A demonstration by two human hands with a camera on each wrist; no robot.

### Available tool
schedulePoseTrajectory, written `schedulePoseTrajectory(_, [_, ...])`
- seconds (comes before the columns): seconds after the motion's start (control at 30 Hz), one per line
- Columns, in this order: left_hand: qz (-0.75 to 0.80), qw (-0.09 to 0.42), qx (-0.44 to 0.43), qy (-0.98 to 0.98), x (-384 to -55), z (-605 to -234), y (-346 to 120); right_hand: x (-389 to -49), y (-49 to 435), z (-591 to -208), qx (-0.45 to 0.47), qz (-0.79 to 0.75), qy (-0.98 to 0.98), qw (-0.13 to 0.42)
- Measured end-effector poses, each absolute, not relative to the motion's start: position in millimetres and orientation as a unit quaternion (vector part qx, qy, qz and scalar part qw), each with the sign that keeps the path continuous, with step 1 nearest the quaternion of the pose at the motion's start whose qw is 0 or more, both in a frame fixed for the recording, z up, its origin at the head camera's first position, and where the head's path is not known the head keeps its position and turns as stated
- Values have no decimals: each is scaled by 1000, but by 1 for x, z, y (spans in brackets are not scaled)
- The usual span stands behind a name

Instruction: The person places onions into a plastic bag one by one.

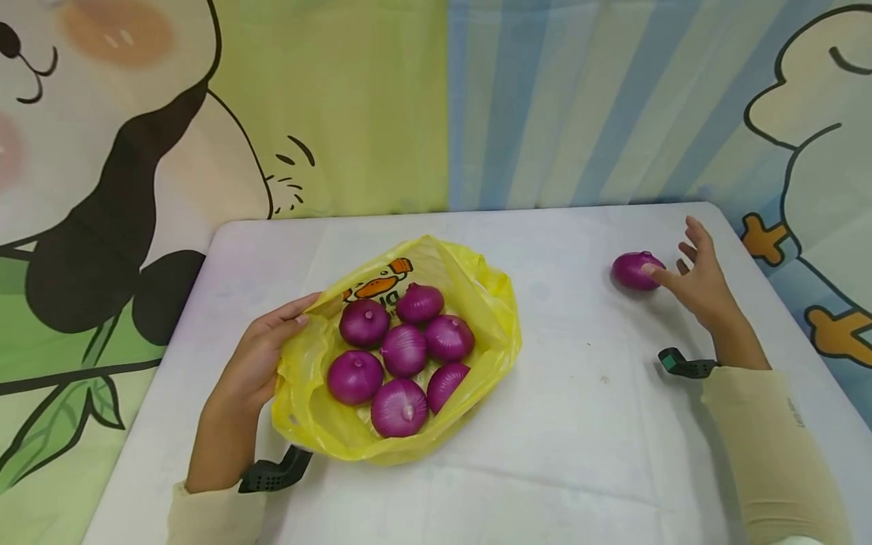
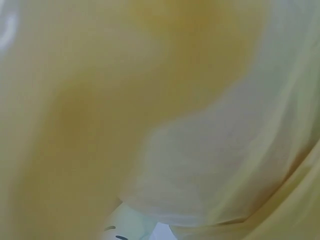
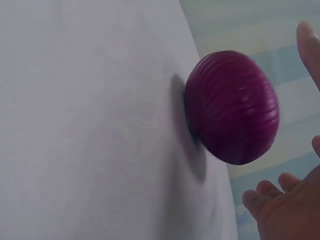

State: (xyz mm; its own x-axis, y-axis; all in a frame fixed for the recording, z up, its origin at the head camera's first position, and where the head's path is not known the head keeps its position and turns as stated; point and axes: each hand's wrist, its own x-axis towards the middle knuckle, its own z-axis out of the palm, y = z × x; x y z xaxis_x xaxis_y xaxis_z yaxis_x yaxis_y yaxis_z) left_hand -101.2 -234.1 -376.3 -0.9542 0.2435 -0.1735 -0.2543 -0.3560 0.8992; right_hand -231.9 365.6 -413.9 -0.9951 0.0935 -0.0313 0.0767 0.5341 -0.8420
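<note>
A yellow plastic bag (image 1: 500,318) lies open-mouthed on the table, with several purple-red onions (image 1: 404,350) inside. At its left rim, my left hand (image 1: 262,352) pinches the plastic between thumb and fingers. Blurred yellow film (image 2: 100,110) of the bag fills most of the left wrist view, which hides that hand. One single onion (image 1: 635,271) sits on the table at the back right. Beside it is my right hand (image 1: 702,284), fingers spread; its thumb overlaps the onion in the head view. From the right wrist, a gap shows between this onion (image 3: 232,107) and the fingers (image 3: 270,200).
A white cloth covers the table (image 1: 559,424). Behind its back edge hangs a cartoon-printed curtain (image 1: 361,98) with green and striped blue panels. Dark wrist cameras (image 1: 275,471) are strapped to both wrists.
</note>
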Motion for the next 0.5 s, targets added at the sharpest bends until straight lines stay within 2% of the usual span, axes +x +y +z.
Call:
schedulePoseTrajectory(0.37, [818, 152, -15, 554, -102, -376, -234, -240, 357, -427, -42, 425, -902, -69])
schedulePoseTrajectory(0.5, [820, 152, -17, 552, -102, -376, -234, -240, 353, -428, -37, 413, -907, -70])
